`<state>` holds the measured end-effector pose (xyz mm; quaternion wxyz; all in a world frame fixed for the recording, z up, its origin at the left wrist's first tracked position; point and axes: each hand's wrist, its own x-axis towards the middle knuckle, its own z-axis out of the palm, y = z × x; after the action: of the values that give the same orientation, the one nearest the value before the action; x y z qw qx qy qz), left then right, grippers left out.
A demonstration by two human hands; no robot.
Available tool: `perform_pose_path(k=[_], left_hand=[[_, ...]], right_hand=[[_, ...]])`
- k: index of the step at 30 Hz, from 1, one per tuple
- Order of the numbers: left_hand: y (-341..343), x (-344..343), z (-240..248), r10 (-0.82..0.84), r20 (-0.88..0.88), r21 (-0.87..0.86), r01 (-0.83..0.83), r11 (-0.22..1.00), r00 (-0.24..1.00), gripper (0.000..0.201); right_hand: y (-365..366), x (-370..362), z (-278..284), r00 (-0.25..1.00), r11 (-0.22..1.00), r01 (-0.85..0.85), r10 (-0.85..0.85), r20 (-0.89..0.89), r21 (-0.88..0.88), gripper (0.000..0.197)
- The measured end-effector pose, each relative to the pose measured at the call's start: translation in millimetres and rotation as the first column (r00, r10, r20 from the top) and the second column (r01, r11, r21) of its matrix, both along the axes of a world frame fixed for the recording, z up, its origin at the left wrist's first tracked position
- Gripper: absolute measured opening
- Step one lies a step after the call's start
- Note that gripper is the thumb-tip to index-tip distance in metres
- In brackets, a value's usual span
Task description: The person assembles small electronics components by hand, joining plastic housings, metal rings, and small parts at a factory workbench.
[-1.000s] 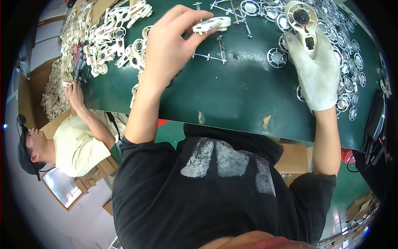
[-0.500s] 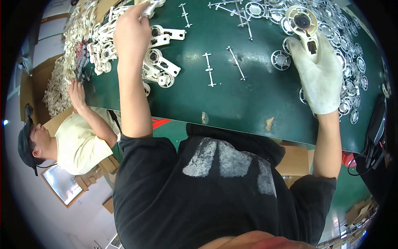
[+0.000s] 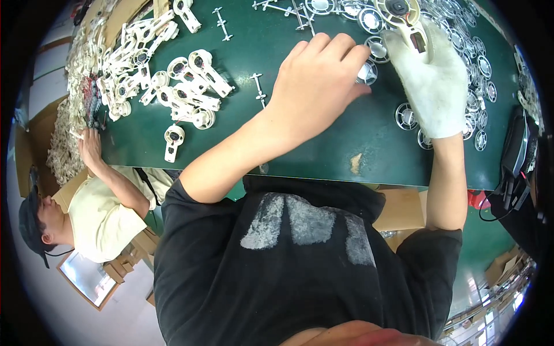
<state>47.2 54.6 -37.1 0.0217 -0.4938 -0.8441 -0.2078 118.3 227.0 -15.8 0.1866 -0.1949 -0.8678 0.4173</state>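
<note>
My left hand (image 3: 320,86), bare, reaches across the table with its fingers curled. Between its fingertips and thumb is a round silver spoked grille (image 3: 367,73), partly hidden by the hand. My right hand (image 3: 435,83), in a pale work glove, is closed around the handle of a cream fan housing (image 3: 416,39). The housing's round end, with a dark motor in its middle, points to the far side and is cut by the frame's upper edge. Another silver grille (image 3: 377,49) lies just beyond my left fingertips.
Cream housings (image 3: 196,92) lie loosely piled on the left of the green table (image 3: 311,158). Silver grilles (image 3: 483,66) spread over the right. Thin silver rods (image 3: 221,24) lie between. At the left, a co-worker's hand (image 3: 89,147) rests by more parts. A black bag (image 3: 522,155) hangs at the right edge.
My left hand has let go of a cream part at the far left and moved right to the silver grille. My right hand still holds the housing. The whole view has shifted slightly.
</note>
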Motion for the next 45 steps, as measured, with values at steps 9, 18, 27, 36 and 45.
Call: perform_pose_path(k=[9,18,27,36,45], left_hand=[[-18.0,-31.8,-1.7,-0.035,0.057,0.307,0.016,0.952,0.998,0.012],[-11.0,-62.7,-13.1,-0.027,-0.401,0.528,0.255,0.810,0.916,0.044],[-5.3,-41.4,-10.0,0.028,-0.413,0.230,0.074,0.970,0.910,0.031],[-22.9,-40.8,28.1,-0.013,0.156,0.338,-0.041,0.940,0.988,0.017],[-20.0,-29.9,44.8,-0.140,0.131,0.358,0.085,0.930,0.981,0.027]], right_hand=[[0.5,0.9,8.8,0.982,0.970,-0.133,0.101,0.157,0.206,0.035],[-4.1,1.5,11.1,0.979,0.972,-0.131,0.096,0.178,0.194,0.032],[-2.2,1.7,7.3,0.988,0.966,-0.116,0.089,0.124,0.229,0.032],[-1.0,5.3,7.5,0.973,0.946,-0.187,0.140,0.186,0.266,0.026],[-16.7,9.2,14.2,0.854,0.882,-0.471,0.449,0.263,0.020,0.025]])
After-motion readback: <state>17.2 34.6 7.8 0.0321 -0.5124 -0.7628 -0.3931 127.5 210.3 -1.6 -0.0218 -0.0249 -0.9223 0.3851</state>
